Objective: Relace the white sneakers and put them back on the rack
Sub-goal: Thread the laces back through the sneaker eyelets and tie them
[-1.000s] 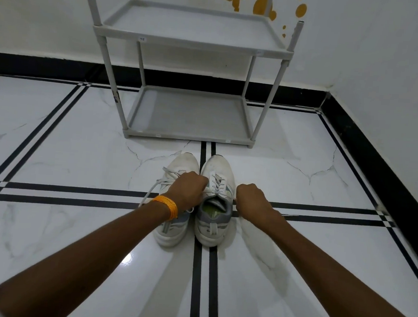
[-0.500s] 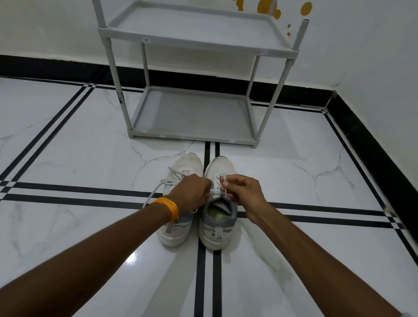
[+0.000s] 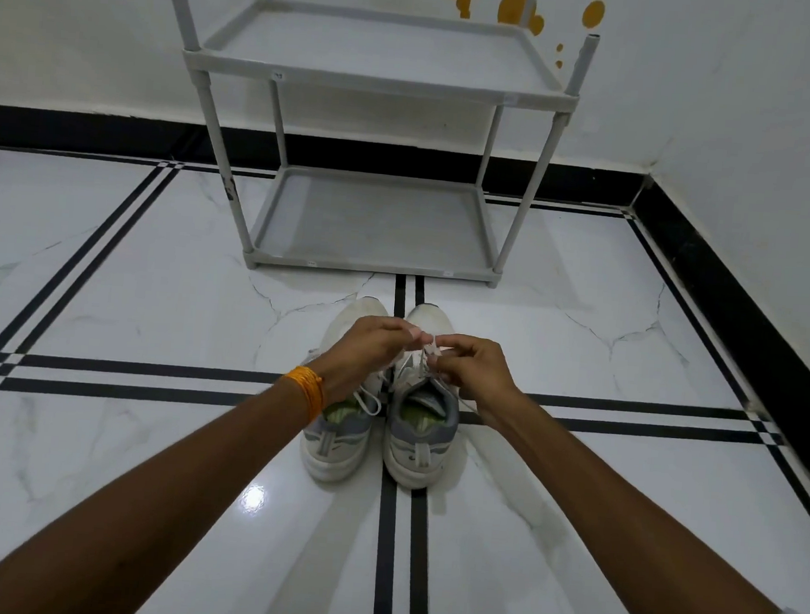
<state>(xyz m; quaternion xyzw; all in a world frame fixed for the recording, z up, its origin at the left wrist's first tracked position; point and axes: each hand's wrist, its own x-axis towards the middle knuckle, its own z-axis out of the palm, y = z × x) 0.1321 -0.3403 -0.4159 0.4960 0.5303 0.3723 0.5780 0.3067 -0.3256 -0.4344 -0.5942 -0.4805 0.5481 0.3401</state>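
now, near to far:
forearms: both reach forward from the bottom edge, an orange wristband (image 3: 307,391) on the left one.
sneakers: the left sneaker (image 3: 340,427) and right sneaker (image 3: 420,429) stand touching side by side on the floor (image 3: 91,451), heels toward the camera, toes toward the rack.
left hand (image 3: 366,347): fingertips pinched shut on the lace (image 3: 427,352) above the right sneaker.
right hand (image 3: 473,368): also pinched on that lace, just beside the left.
change: a second ago the right hand was a fist out beside the shoe; it has since come in to meet the left over the tongue.
meaning: probably knotting or tightening; the left sneaker's lace trails loose, so lacing looks unfinished.
rack (image 3: 387,80): beyond the toes, both shelves bare.
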